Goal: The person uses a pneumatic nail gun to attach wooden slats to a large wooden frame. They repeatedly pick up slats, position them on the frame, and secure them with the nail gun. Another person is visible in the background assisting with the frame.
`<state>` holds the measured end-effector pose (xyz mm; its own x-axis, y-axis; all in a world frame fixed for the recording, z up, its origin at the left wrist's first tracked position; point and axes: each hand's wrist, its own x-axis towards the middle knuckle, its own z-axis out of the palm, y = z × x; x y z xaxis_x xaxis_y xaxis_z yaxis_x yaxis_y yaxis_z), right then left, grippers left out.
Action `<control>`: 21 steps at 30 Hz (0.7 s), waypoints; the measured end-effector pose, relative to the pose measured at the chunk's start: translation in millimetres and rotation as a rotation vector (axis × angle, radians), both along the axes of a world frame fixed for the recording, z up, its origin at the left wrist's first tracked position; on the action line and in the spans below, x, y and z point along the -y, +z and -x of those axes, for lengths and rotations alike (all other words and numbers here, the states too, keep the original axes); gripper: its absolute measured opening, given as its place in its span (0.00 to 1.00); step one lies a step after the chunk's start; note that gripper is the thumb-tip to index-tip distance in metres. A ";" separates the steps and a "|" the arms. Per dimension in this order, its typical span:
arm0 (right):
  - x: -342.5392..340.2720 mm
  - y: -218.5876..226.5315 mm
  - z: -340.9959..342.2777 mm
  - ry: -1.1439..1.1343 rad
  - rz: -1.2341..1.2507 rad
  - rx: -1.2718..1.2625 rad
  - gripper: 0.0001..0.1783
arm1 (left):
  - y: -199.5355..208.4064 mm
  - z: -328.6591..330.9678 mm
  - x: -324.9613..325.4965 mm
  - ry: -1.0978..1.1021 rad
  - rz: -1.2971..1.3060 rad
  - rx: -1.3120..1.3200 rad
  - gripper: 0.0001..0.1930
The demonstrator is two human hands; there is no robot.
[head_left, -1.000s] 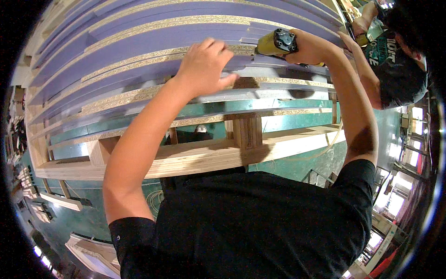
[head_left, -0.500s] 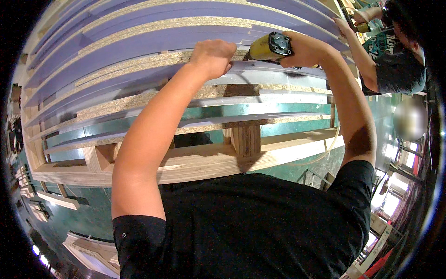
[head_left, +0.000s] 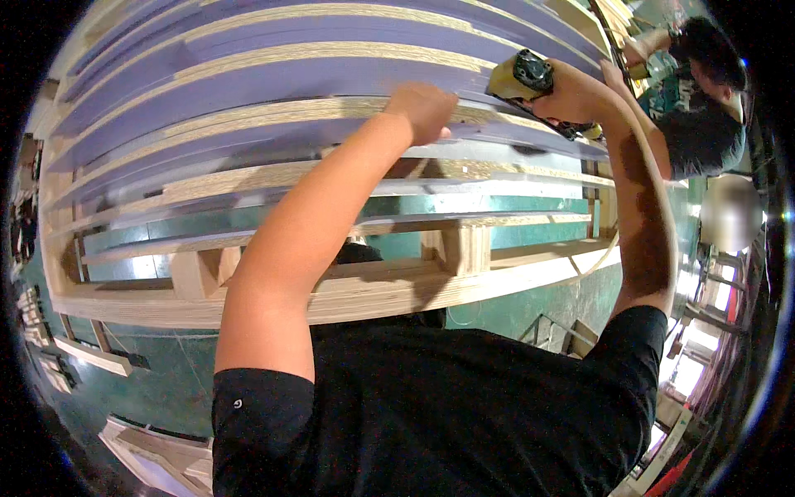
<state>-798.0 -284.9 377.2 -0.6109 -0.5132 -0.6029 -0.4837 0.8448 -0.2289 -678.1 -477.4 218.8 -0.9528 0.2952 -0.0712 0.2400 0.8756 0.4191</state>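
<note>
My right hand [head_left: 571, 95] is closed round a yellow and black nail gun [head_left: 520, 76], whose nose end hangs just above a chipboard strip. Left of it, my left hand [head_left: 421, 113] is over a chipboard strip [head_left: 331, 110], fingers curled in and slightly blurred. What lies inside those fingers is hidden. Both hands reach across a large wooden frame [head_left: 364, 294], which holds several long chipboard strips edged by purple-grey panels [head_left: 290, 79] in parallel rows.
At the far right another person [head_left: 704, 124] in a dark shirt works with a similar tool. A pale hose [head_left: 598, 258] hangs by my right forearm. Wooden blocks [head_left: 468, 248] stand in the frame's near side. A wooden piece [head_left: 157, 455] lies on the green floor [head_left: 166, 356].
Both my hands have moved to the right along the rows. The nail gun has shifted right and slightly up with my right hand, away from the spot beside my left fingers.
</note>
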 end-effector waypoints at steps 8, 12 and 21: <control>88.8 13.3 -54.1 0.010 0.241 0.151 0.37 | 19.1 -121.6 231.7 0.226 0.184 0.000 0.33; 208.5 -3.5 -101.2 0.123 0.354 0.362 0.32 | 8.8 -190.4 344.9 0.409 0.108 0.108 0.29; 376.1 -31.3 -158.3 0.374 0.185 0.154 0.28 | -6.5 -183.4 373.0 0.353 0.068 0.015 0.23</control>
